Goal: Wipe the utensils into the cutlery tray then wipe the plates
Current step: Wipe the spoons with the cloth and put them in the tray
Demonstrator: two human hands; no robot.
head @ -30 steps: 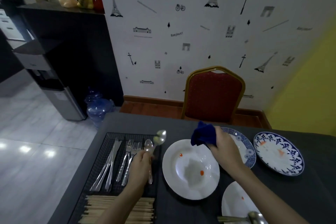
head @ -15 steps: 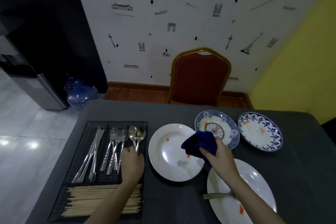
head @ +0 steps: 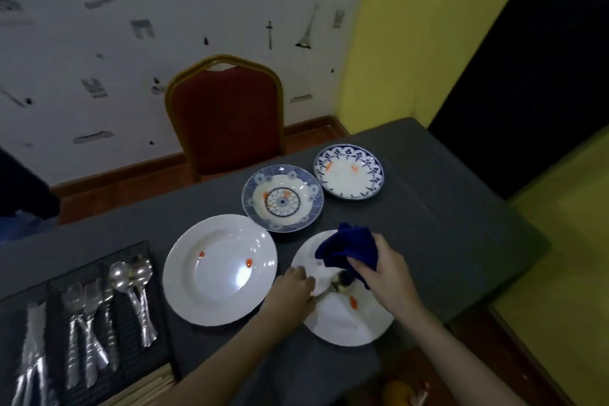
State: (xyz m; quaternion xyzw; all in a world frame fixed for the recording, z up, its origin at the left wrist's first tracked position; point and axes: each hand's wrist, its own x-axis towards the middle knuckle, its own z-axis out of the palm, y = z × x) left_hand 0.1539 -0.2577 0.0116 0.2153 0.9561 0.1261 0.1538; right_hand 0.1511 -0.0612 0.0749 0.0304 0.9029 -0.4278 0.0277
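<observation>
My left hand [head: 293,290] grips the handle of a dirty spoon [head: 341,281] lying on the near white plate [head: 346,323]. My right hand [head: 385,270] holds a bunched blue cloth [head: 346,249] just above the spoon's bowl. A larger white plate [head: 220,269] with two orange specks sits to the left. Two blue-patterned plates [head: 282,197] [head: 348,171] with orange smears lie further back. The black cutlery tray [head: 52,283] at the left edge holds spoons [head: 133,277], forks [head: 87,323] and knives [head: 31,356].
A red chair with a gold frame [head: 227,115] stands behind the grey table [head: 445,208]. The table's right edge drops to a wooden floor beside a yellow wall [head: 412,26]. Chopsticks [head: 155,382] lie at the tray's near end.
My left hand left the spoons in the tray and moved right to grip the spoon on the near plate. My right hand carried the cloth over that plate. The view swung right.
</observation>
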